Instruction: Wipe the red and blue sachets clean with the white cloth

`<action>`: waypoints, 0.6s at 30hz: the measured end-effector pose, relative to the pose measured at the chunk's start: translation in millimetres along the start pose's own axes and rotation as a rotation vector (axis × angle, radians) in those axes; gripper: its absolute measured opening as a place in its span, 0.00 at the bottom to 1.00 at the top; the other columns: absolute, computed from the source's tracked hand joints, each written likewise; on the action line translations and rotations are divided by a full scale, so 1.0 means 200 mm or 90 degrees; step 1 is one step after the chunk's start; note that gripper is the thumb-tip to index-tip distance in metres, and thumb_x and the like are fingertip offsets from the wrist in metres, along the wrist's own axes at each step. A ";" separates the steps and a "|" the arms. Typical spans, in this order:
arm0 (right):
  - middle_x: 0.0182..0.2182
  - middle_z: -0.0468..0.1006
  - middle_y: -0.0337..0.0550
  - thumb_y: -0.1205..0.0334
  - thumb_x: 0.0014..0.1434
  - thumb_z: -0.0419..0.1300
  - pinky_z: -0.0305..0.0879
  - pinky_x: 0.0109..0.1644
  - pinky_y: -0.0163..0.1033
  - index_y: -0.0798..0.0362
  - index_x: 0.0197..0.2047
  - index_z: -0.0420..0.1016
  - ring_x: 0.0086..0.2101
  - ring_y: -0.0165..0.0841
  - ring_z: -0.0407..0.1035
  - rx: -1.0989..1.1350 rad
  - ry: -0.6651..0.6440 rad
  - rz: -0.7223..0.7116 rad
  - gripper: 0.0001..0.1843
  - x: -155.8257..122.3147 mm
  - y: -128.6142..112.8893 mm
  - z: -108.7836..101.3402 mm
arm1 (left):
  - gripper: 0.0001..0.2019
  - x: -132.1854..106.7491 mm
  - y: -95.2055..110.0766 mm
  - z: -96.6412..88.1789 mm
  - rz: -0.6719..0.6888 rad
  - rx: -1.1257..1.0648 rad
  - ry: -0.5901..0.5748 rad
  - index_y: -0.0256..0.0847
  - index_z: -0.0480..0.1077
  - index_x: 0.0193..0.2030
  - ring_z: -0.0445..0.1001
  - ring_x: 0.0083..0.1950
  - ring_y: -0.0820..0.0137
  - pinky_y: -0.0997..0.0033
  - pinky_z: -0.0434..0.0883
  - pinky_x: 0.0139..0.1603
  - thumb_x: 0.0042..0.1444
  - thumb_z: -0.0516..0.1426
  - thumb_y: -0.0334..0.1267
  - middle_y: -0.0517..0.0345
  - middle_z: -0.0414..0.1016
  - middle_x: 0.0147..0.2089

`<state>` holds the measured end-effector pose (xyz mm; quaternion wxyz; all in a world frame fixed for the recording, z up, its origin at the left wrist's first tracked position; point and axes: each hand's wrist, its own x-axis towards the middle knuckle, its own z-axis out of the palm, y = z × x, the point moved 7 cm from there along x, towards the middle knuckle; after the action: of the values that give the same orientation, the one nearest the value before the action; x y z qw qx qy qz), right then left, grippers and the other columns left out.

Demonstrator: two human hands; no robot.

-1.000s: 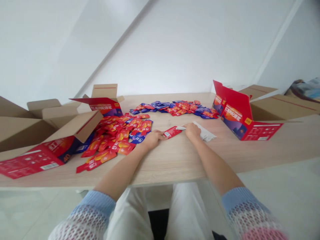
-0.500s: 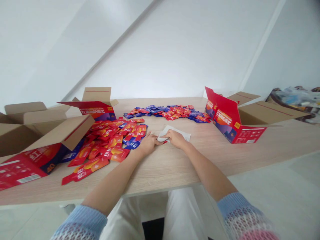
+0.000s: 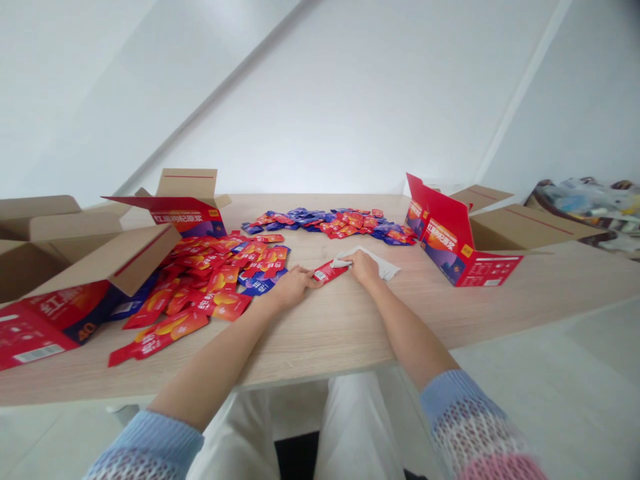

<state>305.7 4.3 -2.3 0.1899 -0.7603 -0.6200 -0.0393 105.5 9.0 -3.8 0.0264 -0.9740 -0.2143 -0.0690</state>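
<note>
A red sachet (image 3: 329,271) lies flat on the wooden table (image 3: 350,327) between my hands. My left hand (image 3: 291,285) pins its near end with closed fingers. Over the sachet's far end my right hand (image 3: 362,266) presses a white cloth (image 3: 383,265), fingers curled on the cloth. A heap of red and blue sachets (image 3: 210,280) spreads just left of my left hand.
A second pile of sachets (image 3: 330,223) lies at the back of the table. Open red printed boxes (image 3: 453,243) (image 3: 187,210) and brown cartons (image 3: 520,227) (image 3: 45,247) stand at both sides. A bag of clutter (image 3: 590,203) sits far right.
My right hand slid the cloth from the near end toward the far end, uncovering the red sachet that was hidden half a second ago. The view shifted slightly.
</note>
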 end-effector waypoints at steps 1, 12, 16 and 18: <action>0.48 0.74 0.44 0.69 0.62 0.48 0.62 0.47 0.38 0.34 0.53 0.74 0.48 0.37 0.68 -0.007 0.007 0.005 0.24 0.00 0.00 -0.01 | 0.28 0.00 0.01 0.00 0.005 0.004 -0.001 0.54 0.70 0.57 0.66 0.59 0.60 0.54 0.56 0.64 0.52 0.52 0.23 0.56 0.72 0.56; 0.50 0.73 0.53 0.69 0.65 0.44 0.60 0.48 0.49 0.50 0.53 0.74 0.50 0.42 0.64 -0.083 -0.076 0.175 0.22 0.17 -0.02 0.06 | 0.27 0.01 0.06 -0.02 -0.058 0.067 0.018 0.56 0.66 0.61 0.68 0.56 0.60 0.63 0.65 0.54 0.56 0.51 0.27 0.54 0.69 0.60; 0.54 0.69 0.54 0.71 0.64 0.42 0.56 0.49 0.51 0.50 0.53 0.74 0.52 0.44 0.59 -0.136 -0.039 0.183 0.24 0.14 -0.06 0.06 | 0.27 0.01 0.05 -0.02 -0.067 0.065 0.020 0.59 0.66 0.61 0.68 0.56 0.61 0.64 0.65 0.54 0.57 0.50 0.27 0.57 0.68 0.60; 0.54 0.68 0.53 0.70 0.65 0.41 0.55 0.50 0.52 0.49 0.53 0.75 0.53 0.44 0.58 -0.130 -0.006 0.173 0.24 0.10 -0.06 0.04 | 0.28 0.01 0.04 -0.01 -0.062 0.060 0.021 0.58 0.66 0.60 0.67 0.56 0.61 0.65 0.66 0.54 0.56 0.50 0.25 0.58 0.69 0.59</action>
<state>297.9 27.8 -1.8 0.1127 -0.8526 -0.5051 -0.0724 110.4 1.3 -1.0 0.0723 -0.9587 -0.2643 -0.0758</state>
